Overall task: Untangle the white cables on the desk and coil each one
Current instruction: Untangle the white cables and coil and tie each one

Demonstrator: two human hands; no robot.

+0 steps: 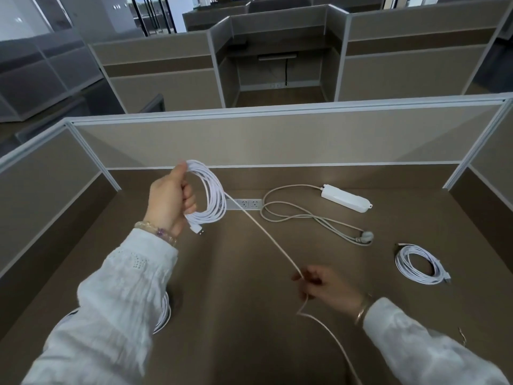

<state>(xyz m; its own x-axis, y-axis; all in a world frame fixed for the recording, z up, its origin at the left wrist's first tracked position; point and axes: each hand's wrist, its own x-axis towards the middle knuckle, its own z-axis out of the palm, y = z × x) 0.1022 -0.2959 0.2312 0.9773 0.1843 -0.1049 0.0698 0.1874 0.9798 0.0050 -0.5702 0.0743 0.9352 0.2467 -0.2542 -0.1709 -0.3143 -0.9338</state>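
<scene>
My left hand (169,200) grips a coil of white cable (212,197) held up above the brown desk (249,329), its plug end hanging below the fist. From the coil a loose strand of the same cable (266,234) runs down and right to my right hand (323,284), which pinches it between the fingers; the rest trails off toward the front edge. A second white cable (419,265) lies coiled on the desk at the right. Under my left sleeve another white coil (164,315) is partly hidden.
A white power strip (345,198) with its grey cord (294,211) looped loosely lies at the back right. A socket panel (247,204) is set into the desk. Beige partition walls (277,140) close the desk at the back and sides.
</scene>
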